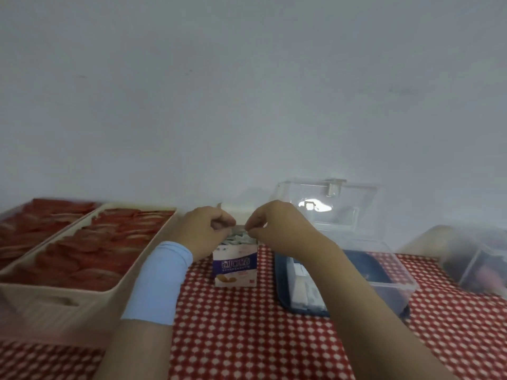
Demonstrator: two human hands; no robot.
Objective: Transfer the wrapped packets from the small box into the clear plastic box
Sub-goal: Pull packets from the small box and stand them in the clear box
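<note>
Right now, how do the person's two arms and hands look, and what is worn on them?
Both hands are bare: the left hand and the right hand show no gloves, and no ring or watch is visible. A wide light blue band wraps the left wrist and lower forearm. The right arm has no sleeve in view.

The small box (235, 267) is a white and purple carton standing upright on the counter (247, 333), right in front of me, top open. It's stuffed with wrapped packets (238, 238), greyish-white, their edges poking up at the opening, though they're pretty blurry. Just to its right sits the clear plastic box (392, 284): see-through walls, dark blue bottom, lid (329, 198) swung up and back. Some white packets (303, 286) lie along its left side.
</note>
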